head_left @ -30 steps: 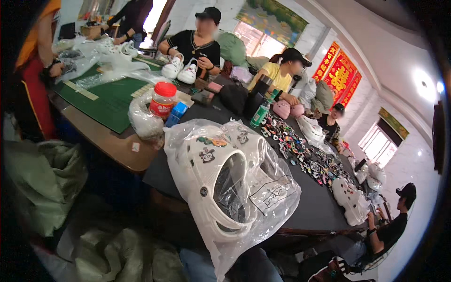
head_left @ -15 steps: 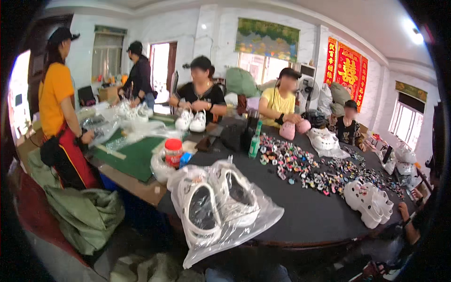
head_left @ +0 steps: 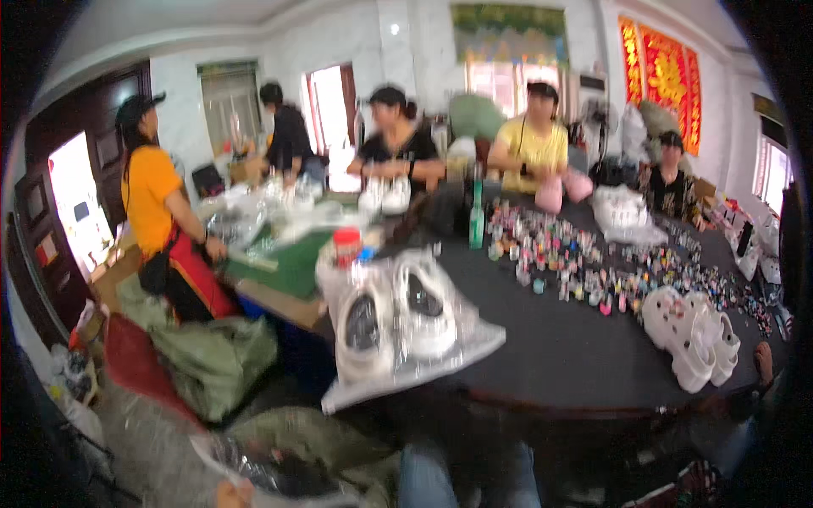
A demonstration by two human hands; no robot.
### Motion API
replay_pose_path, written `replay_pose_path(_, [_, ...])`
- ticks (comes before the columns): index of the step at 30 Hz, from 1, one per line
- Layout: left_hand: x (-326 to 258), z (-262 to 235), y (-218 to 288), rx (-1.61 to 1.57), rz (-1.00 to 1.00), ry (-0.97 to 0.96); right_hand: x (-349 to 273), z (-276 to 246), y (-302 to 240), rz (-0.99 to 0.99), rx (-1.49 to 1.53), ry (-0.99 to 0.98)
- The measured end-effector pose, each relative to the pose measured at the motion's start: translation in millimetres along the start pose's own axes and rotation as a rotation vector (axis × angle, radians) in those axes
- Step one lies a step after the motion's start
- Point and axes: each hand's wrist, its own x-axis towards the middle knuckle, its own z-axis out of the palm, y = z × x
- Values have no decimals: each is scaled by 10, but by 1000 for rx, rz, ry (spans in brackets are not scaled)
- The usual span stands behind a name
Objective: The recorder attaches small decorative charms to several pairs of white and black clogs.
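My left hand (head_left: 233, 493) shows only in part at the lower edge, its fingers closed at the rim of a clear plastic bag (head_left: 246, 464). Something dark with a pale border is inside that bag, blurred and cut off by the picture's edge. My right hand is out of sight. On the near corner of the dark table lies a pair of white shoes (head_left: 364, 339) in another clear plastic bag (head_left: 461, 345); neither hand touches it. An open green sack (head_left: 313, 436) lies beside my knees, next to the held bag.
Small colourful charms (head_left: 559, 254) spread over the dark table (head_left: 542, 347). White clogs (head_left: 690, 339) stand at its right, near another person's hand (head_left: 764, 360). A green bottle (head_left: 476, 216) and a red-lidded jar (head_left: 346, 245) stand farther back. Several people work around the tables; a green sack (head_left: 216, 364) slumps at left.
The view has turned left and down, so the room shifts right and up. My left hand and the plastic bag it holds have come into view at the bottom.
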Motion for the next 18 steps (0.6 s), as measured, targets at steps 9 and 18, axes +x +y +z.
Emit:
replay_pose_path(9, [-915,104,2210,-354,-83,418,-301,-292,-943,-268,925,281])
replay_pose_path(18, [-1315,-178,2667,-553,159,103,-714,-73,-1449,-369,1042,259])
